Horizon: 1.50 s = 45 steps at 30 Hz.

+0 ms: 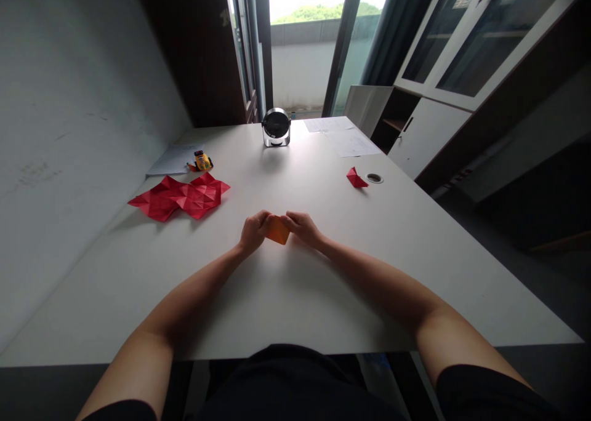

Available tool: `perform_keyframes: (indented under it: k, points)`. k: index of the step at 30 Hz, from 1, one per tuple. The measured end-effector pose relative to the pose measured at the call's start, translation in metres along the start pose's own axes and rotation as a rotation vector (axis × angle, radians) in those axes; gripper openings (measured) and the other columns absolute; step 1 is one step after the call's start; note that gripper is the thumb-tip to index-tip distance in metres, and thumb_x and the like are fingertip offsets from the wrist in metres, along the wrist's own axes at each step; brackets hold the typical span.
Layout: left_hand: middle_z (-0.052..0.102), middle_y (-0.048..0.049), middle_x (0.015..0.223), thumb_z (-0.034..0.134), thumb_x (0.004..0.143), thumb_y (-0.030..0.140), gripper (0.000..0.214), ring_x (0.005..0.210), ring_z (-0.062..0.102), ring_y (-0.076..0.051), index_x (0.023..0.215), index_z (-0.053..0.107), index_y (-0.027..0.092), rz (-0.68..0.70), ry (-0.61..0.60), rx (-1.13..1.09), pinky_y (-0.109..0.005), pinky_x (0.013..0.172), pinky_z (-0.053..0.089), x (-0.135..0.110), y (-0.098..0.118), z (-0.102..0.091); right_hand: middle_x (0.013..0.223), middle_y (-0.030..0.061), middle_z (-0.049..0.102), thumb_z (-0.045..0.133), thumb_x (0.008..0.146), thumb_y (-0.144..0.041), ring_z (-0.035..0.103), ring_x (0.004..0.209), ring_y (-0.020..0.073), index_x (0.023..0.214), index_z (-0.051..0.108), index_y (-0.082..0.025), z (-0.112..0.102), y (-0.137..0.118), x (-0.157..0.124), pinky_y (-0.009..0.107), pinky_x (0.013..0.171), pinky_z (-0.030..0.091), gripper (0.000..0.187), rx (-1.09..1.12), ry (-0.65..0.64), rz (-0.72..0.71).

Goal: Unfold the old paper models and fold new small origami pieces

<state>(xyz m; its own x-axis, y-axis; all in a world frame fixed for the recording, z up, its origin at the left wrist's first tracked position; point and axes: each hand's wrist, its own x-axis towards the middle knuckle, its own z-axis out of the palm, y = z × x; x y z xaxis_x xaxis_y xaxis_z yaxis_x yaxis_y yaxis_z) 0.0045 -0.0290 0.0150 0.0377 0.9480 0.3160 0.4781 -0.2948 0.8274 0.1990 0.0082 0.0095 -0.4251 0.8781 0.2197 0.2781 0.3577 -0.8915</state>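
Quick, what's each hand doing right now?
Left hand: closed, holding the orange paper.
Right hand: closed, holding the orange paper too.

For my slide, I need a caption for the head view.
Left hand and right hand hold folded orange paper over a white table, creased red paper to the left.

Window (305, 36): blazing, sky blown clean white!
Tabletop (300, 178): glare at the far end, dimming towards us
Forearms (203, 288): shaded, soft shadows beneath
Orange paper (279, 231): backlit, fine detail lost
Right edge: deep gloom, lines stretched and leaning
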Motion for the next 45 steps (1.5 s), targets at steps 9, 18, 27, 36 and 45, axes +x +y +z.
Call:
perform_keyframes:
  k: [9, 18, 27, 36, 45]
  points:
    - [0.055, 0.0007, 0.067, 0.055, 0.092, 0.056, 0.041, 0.063, 0.047, -0.013, 0.077, 0.061, 0.018, -0.055, -0.044, -0.114, -0.024, 0.059, 0.036, 0.002, -0.005, 0.002, 0.060, -0.0043, 0.031, 0.049, 0.089, -0.067, 0.029, 0.060, 0.0106, 0.063, 0.031, -0.021, -0.001, 0.000, 0.000, 0.026, 0.054, 0.023, 0.056, 0.016, -0.057, -0.017]
    - [0.049, 0.0020, 0.064, 0.054, 0.094, 0.051, 0.038, 0.059, 0.044, -0.011, 0.077, 0.058, 0.018, -0.046, 0.006, -0.178, -0.022, 0.053, 0.034, 0.004, -0.007, 0.002, 0.058, -0.0041, 0.040, 0.050, 0.091, -0.066, 0.035, 0.057, 0.0112, 0.063, 0.039, -0.022, -0.002, 0.005, 0.003, 0.026, 0.055, 0.027, 0.054, 0.114, 0.047, 0.000]
    - [0.048, 0.0030, 0.059, 0.055, 0.093, 0.056, 0.040, 0.052, 0.045, -0.010, 0.077, 0.058, 0.019, -0.096, -0.038, -0.236, -0.022, 0.048, 0.033, 0.005, -0.009, 0.002, 0.057, -0.0034, 0.046, 0.051, 0.092, -0.067, 0.041, 0.056, 0.0115, 0.064, 0.042, -0.021, -0.002, 0.010, 0.005, 0.026, 0.055, 0.032, 0.054, 0.165, 0.038, -0.003]
    - [0.053, 0.0020, 0.062, 0.055, 0.094, 0.053, 0.038, 0.057, 0.049, -0.011, 0.082, 0.064, 0.019, -0.058, 0.049, -0.151, -0.022, 0.051, 0.037, -0.003, -0.001, 0.005, 0.078, 0.0022, 0.064, 0.065, 0.085, -0.062, 0.054, 0.068, 0.0139, 0.090, 0.067, -0.015, 0.000, -0.005, -0.003, 0.025, 0.061, 0.040, 0.047, 0.319, -0.178, 0.036]
    - [0.052, 0.0020, 0.062, 0.055, 0.095, 0.050, 0.038, 0.058, 0.045, -0.011, 0.077, 0.063, 0.018, 0.018, 0.041, -0.066, -0.023, 0.054, 0.034, -0.001, 0.003, 0.000, 0.078, 0.0038, 0.067, 0.073, 0.081, -0.058, 0.059, 0.070, 0.0149, 0.089, 0.070, -0.014, 0.002, 0.003, 0.001, 0.027, 0.063, 0.044, 0.045, 0.369, -0.096, 0.072]
